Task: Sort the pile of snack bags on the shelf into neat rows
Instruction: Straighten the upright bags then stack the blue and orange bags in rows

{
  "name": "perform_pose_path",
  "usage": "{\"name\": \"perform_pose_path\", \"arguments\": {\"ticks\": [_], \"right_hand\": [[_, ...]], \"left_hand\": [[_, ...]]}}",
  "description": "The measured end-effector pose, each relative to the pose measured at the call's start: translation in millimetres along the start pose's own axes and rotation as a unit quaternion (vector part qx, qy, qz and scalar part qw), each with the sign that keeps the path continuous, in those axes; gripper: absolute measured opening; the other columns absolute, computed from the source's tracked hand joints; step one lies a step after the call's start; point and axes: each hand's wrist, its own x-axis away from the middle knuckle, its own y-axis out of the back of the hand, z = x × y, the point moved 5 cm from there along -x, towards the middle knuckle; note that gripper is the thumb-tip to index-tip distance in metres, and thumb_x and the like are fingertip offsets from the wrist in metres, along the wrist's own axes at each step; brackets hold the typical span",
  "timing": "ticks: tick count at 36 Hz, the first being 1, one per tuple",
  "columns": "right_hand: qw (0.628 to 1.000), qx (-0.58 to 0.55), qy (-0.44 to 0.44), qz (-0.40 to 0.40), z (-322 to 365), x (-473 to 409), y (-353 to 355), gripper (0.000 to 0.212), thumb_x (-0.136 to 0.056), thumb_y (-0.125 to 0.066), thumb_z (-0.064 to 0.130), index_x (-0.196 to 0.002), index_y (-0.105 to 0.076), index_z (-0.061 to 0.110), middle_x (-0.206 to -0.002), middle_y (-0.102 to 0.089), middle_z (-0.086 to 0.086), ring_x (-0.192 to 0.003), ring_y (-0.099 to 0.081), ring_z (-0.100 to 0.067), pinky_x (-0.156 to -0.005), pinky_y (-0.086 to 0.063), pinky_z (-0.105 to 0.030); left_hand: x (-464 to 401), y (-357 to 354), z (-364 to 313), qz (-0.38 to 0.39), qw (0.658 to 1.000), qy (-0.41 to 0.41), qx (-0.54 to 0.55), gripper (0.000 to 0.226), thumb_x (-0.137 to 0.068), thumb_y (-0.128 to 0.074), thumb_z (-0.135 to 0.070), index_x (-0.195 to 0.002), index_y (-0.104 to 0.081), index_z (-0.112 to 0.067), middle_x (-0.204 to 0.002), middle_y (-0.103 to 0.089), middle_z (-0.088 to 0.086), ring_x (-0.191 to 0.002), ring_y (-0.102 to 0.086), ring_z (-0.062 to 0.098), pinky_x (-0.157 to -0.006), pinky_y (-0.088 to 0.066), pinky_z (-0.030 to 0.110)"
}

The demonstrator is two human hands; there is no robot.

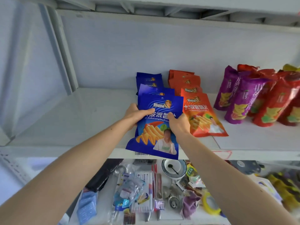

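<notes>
White shelf | both hands' grip clasps blue bag | bag's base overhangs, hiding shelf edge

Rear blue foil snack bags overlapped beyond the hands, yellow foil bag far right edge-cropped, lower shelf clutter blurred

It looked like a small shop or stockroom. A white metal shelf carried snack bags lined up by colour: blue bags, orange bags, purple bags. The lower shelf held loose household odds and ends, among them a bowl.
</notes>
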Motion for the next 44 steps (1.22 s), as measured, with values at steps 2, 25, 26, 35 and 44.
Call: {"name": "perform_pose_path", "arguments": {"ticks": [2, 25, 26, 35, 44], "right_hand": [[1.0, 0.016, -0.008, 0.001, -7, 1, 3, 0.042, -0.093, -0.057, 0.04, -0.121, -0.05, 0.01, -0.117, -0.065, -0.009, -0.097, -0.066, -0.026, -0.071, -0.049, -0.031], [0.96, 0.258, 0.096, -0.05, -5, -4, -5, 0.064, -0.095, -0.046, 0.05, -0.142, -0.029, 0.011, -0.144, -0.038, -0.014, -0.13, -0.038, -0.032, -0.102, -0.04, -0.046], [0.951, 0.277, 0.13, -0.056, -3, 3, -3, 0.066, -0.095, -0.045, 0.053, -0.144, -0.027, 0.012, -0.147, -0.035, -0.013, -0.132, -0.035, -0.032, -0.103, -0.037, -0.045], [0.859, 0.433, 0.253, 0.104, -19, 61, -10, 0.103, -0.069, -0.033, 0.092, -0.152, -0.012, 0.035, -0.163, -0.002, 0.0, -0.148, 0.002, -0.029, -0.117, -0.013, -0.05], [0.867, 0.409, 0.263, 0.107, -28, 26, -24, 0.108, -0.068, -0.045, 0.088, -0.154, -0.004, 0.035, -0.163, 0.005, 0.0, -0.149, 0.01, -0.03, -0.119, -0.011, -0.048]], "left_hand": [[2, -3, 6, -0.038, 0.999, 0.0, -0.038, 0.064, -0.067, -0.083, -0.051, -0.107, -0.046, -0.019, -0.103, -0.065, -0.003, -0.089, -0.069, 0.016, -0.075, -0.058, 0.035], [-21, -29, 3, 0.085, 0.902, -0.131, -0.403, 0.059, -0.098, -0.037, -0.057, -0.151, -0.028, -0.034, -0.164, -0.005, 0.0, -0.149, 0.011, 0.03, -0.12, 0.002, 0.044], [-18, -29, 1, 0.083, 0.902, -0.135, -0.401, 0.059, -0.098, -0.039, -0.055, -0.151, -0.028, -0.032, -0.164, -0.006, 0.001, -0.149, 0.01, 0.029, -0.12, 0.002, 0.042], [-16, -33, -7, 0.082, 0.9, -0.127, -0.409, 0.059, -0.098, -0.042, -0.052, -0.151, -0.029, -0.03, -0.164, -0.008, 0.003, -0.15, 0.007, 0.028, -0.12, 0.001, 0.041], [-50, -35, -10, 0.092, 0.892, -0.1, -0.431, 0.061, -0.098, -0.04, -0.055, -0.152, -0.027, -0.03, -0.164, -0.006, 0.004, -0.149, 0.008, 0.03, -0.12, 0.002, 0.042]]}}
